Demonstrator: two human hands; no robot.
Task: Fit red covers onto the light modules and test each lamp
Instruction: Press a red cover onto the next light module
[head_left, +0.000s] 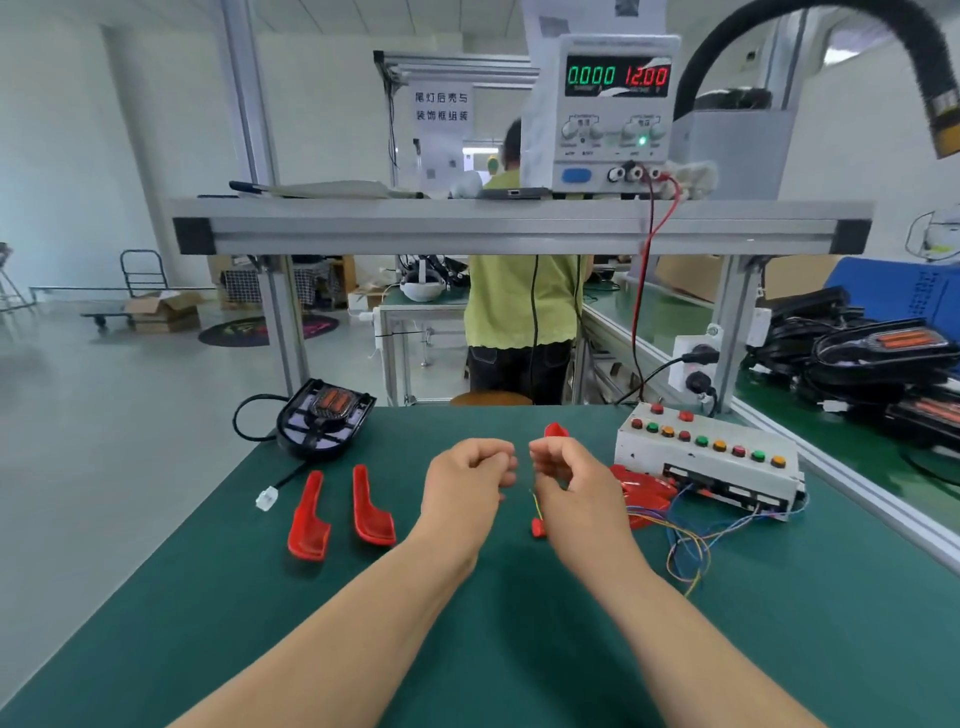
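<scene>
My right hand curls around a small red lamp part, whose tip pokes out above my fingers. Thin wires with a red connector dangle below that hand. Close to its left, my left hand is curled in a loose fist with nothing visible in it. Two long red covers lie side by side on the green mat, left of my hands. A black light module with orange inserts sits at the mat's far left, and its cable ends in a white plug.
A white test box with coloured buttons stands at the right, with more red covers and loose coloured wires beside it. A power supply on the shelf reads 0.000 and 12.00. Black modules are piled far right. A person stands behind the bench.
</scene>
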